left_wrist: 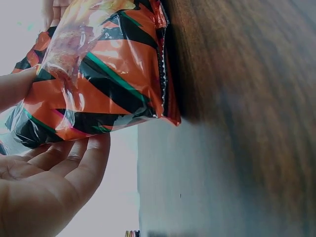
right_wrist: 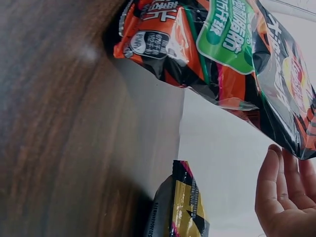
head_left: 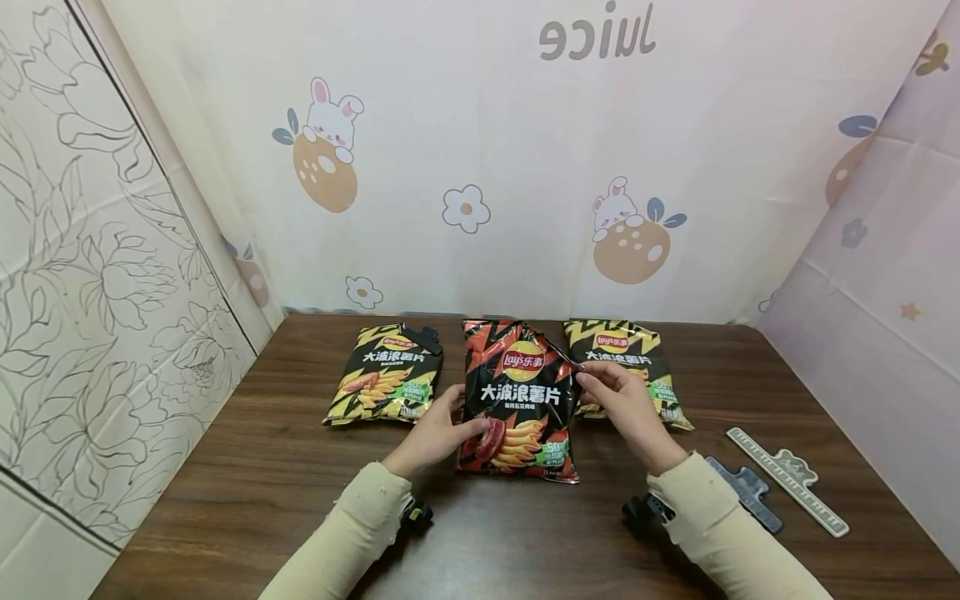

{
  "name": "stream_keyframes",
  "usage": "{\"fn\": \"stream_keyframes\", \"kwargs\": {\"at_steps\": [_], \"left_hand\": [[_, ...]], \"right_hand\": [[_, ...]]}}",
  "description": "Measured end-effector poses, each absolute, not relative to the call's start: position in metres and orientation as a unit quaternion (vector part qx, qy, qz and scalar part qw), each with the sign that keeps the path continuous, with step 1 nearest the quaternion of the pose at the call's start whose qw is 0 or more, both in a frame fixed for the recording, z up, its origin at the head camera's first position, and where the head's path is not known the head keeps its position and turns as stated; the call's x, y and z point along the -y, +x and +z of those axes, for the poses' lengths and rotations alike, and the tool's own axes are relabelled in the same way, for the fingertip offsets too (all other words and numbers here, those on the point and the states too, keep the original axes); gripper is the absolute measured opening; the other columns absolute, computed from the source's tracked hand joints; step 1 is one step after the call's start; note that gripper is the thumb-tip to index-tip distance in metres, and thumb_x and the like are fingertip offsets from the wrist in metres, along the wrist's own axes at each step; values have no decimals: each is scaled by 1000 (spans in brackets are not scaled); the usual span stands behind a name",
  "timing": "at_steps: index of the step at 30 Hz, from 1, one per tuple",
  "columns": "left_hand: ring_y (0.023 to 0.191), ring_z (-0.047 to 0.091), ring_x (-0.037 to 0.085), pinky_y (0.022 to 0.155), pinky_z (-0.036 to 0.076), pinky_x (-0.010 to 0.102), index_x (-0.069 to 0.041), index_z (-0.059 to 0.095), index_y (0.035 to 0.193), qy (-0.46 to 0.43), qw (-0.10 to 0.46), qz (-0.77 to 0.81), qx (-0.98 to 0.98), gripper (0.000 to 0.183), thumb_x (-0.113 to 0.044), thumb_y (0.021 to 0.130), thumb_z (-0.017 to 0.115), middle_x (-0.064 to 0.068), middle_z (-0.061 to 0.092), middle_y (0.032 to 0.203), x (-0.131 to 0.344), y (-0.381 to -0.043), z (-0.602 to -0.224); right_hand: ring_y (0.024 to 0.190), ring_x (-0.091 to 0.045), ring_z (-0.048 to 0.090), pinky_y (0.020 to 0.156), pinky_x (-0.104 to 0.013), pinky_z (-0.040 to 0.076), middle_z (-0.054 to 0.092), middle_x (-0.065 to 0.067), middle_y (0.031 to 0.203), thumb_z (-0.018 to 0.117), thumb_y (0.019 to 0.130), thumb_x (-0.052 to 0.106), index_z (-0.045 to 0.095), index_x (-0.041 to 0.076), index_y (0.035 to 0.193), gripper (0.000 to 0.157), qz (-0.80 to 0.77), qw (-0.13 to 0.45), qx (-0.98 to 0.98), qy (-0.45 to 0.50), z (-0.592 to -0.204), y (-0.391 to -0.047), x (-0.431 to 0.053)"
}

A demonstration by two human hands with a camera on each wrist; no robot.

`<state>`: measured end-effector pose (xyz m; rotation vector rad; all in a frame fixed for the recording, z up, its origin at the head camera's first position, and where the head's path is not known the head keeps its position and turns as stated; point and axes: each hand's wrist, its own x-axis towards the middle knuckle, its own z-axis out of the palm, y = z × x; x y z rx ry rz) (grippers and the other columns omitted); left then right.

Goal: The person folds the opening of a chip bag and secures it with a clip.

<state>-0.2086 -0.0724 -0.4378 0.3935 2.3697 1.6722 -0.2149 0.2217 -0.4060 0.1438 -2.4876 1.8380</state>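
A red-and-black bag of potato chips [head_left: 521, 412] stands close over the middle of the table, its printed front facing me. My left hand [head_left: 431, 437] grips its left side, thumb on the front and fingers behind. In the left wrist view the bag's lower seam is right by the tabletop. My right hand [head_left: 626, 408] pinches the bag's upper right edge between thumb and fingers. That top right corner slants down and looks folded or cut. In the right wrist view, fingers [right_wrist: 269, 173] lie against the back of the bag.
A yellow-and-black chip bag [head_left: 386, 379] with a dark clip [head_left: 425, 340] on its top corner lies back left. Another yellow-and-black bag [head_left: 667, 396] lies behind my right hand. At right are a pale long bag clip [head_left: 787, 481] and a grey-blue clip [head_left: 750, 492], partly behind the sleeve.
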Motion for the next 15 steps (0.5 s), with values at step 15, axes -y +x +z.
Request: {"fn": "stream_keyframes", "kwargs": {"at_steps": [15], "left_hand": [[106, 60, 21, 81, 52, 33, -9, 42, 142, 143, 115, 579, -795, 59, -29, 93, 68, 14, 60, 129, 74, -205, -435]], "right_hand": [[91, -18, 66, 82, -30, 57, 65, -11, 108, 61, 97, 37, 64, -2, 119, 45, 572, 36, 819, 29, -402, -217, -216]]}}
